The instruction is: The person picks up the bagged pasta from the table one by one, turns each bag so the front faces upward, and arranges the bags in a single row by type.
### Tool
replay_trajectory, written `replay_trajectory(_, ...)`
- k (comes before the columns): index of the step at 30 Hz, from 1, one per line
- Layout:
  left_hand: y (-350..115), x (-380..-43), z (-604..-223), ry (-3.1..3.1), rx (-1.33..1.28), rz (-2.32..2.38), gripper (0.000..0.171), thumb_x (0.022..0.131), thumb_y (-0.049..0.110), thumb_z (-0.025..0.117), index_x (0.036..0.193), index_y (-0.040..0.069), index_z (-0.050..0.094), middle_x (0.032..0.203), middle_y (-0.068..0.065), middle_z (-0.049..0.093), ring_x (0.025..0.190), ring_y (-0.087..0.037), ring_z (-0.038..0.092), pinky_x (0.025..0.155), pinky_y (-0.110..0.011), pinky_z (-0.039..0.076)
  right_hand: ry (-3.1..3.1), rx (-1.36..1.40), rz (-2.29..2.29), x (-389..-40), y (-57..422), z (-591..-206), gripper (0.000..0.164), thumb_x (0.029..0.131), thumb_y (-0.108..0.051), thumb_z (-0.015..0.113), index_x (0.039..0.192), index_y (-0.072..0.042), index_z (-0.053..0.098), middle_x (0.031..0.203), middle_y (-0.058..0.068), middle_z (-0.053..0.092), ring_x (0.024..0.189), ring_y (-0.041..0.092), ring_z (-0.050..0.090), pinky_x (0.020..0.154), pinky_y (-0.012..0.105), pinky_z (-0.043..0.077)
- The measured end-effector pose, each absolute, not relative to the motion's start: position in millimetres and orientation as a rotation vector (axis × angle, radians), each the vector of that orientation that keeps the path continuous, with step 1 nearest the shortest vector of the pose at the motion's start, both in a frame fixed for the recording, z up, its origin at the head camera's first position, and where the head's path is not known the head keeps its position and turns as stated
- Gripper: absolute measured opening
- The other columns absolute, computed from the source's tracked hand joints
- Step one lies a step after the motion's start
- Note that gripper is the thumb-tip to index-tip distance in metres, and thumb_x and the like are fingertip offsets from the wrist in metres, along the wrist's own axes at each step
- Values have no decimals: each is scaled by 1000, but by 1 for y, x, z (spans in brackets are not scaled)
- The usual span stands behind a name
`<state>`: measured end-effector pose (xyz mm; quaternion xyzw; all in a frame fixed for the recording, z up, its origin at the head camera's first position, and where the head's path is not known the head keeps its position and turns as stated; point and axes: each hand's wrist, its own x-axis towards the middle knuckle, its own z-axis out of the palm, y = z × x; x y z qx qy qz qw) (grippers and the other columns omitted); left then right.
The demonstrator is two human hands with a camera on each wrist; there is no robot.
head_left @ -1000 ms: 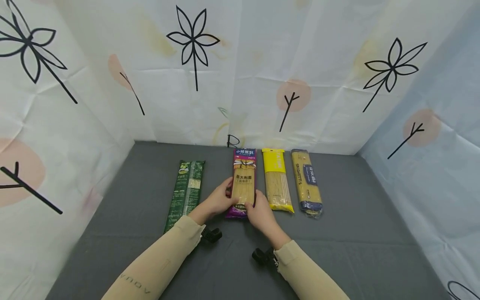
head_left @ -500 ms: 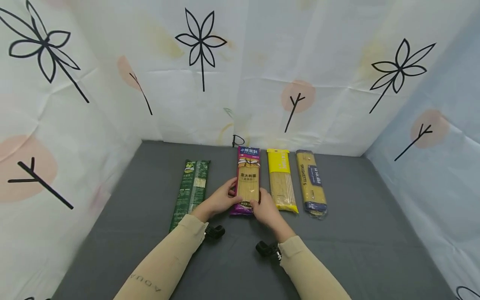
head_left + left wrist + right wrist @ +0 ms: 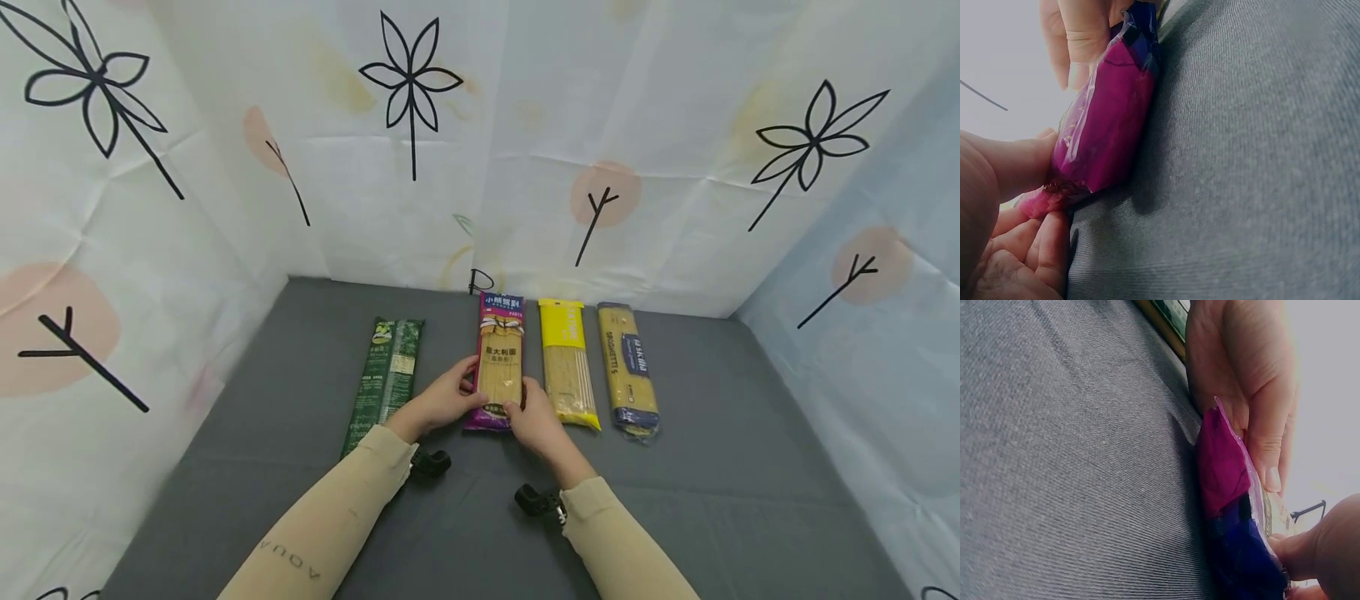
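A purple-and-magenta spaghetti packet (image 3: 500, 358) with a clear window lies on the grey cloth, its long side pointing away from me. My left hand (image 3: 444, 395) grips its left edge near the bottom, thumb on top. From the other side my right hand (image 3: 538, 421) pinches the lower right edge, thumb over the front. In the left wrist view the packet's magenta end (image 3: 1110, 119) shows between the thumb and fingers. The right wrist view shows its magenta and blue end (image 3: 1229, 481) low against the cloth, with both hands on it.
To the left lies a green spaghetti packet (image 3: 384, 375), partly behind the left forearm. A yellow noodle packet (image 3: 567, 358) and a blue-labelled spaghetti packet (image 3: 628, 367) lie to the right. Patterned white curtains (image 3: 525, 208) stand around the grey tabletop (image 3: 720, 433).
The view has shifted slightly, so everything appears a little further right. Both hands keep their hold on the purple spaghetti packet, which has hardly moved among the others.
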<state>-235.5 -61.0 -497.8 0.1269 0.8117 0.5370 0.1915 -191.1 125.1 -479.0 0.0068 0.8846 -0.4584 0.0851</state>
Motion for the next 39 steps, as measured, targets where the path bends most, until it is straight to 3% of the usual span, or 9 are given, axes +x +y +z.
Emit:
replay_trajectory(5,-61,-236,-496,2298,349,1495,77,94,24,66,155,17,21,135,-12,49,101,-21,60,82,-38,51,2633,2,-1386,-190,124,-477,51,101,-14,52,145,3,31,126,20,53,107,27,57,86,44,49)
replay_trajectory(12,-61,-236,-495,2314,340,1477,76,94,25,66,155,17,20,145,-9,42,104,-21,59,84,-39,51,2615,-32,-1416,-191,124,-477,51,101,-12,51,144,5,30,121,20,54,102,26,58,81,42,50)
replay_trajectory(17,-63,-234,-499,2305,326,1481,76,94,25,66,154,17,21,140,-10,46,102,-20,60,84,-39,50,2609,-32,-1408,-190,123,-480,49,101,-11,52,142,5,32,118,19,55,98,25,58,81,41,50)
replay_trajectory(28,-60,-235,-497,2295,350,1476,76,95,26,65,155,18,20,135,-11,49,103,-20,60,83,-38,51,2639,24,-1386,-188,122,-473,53,100,-13,53,143,6,30,124,23,52,107,29,56,86,46,48)
replay_trajectory(31,-62,-236,-496,2272,367,1472,76,95,27,65,155,18,19,138,-12,47,108,-21,59,86,-39,50,2655,34,-1383,-189,123,-473,50,99,-12,54,141,7,33,120,22,54,101,27,57,82,44,50)
replay_trajectory(36,-82,-238,-486,2168,392,1492,65,98,24,60,152,13,27,145,-11,43,120,-24,54,95,-41,47,2793,68,-1312,-187,114,-467,65,94,-19,62,145,3,30,130,23,41,106,31,49,90,48,45)
replay_trajectory(39,-100,-238,-475,2215,416,1479,57,99,22,59,148,8,36,137,-12,52,116,-24,57,92,-41,48,2896,39,-1288,-180,104,-463,73,92,-26,66,149,-4,27,137,20,32,115,32,45,100,51,40)
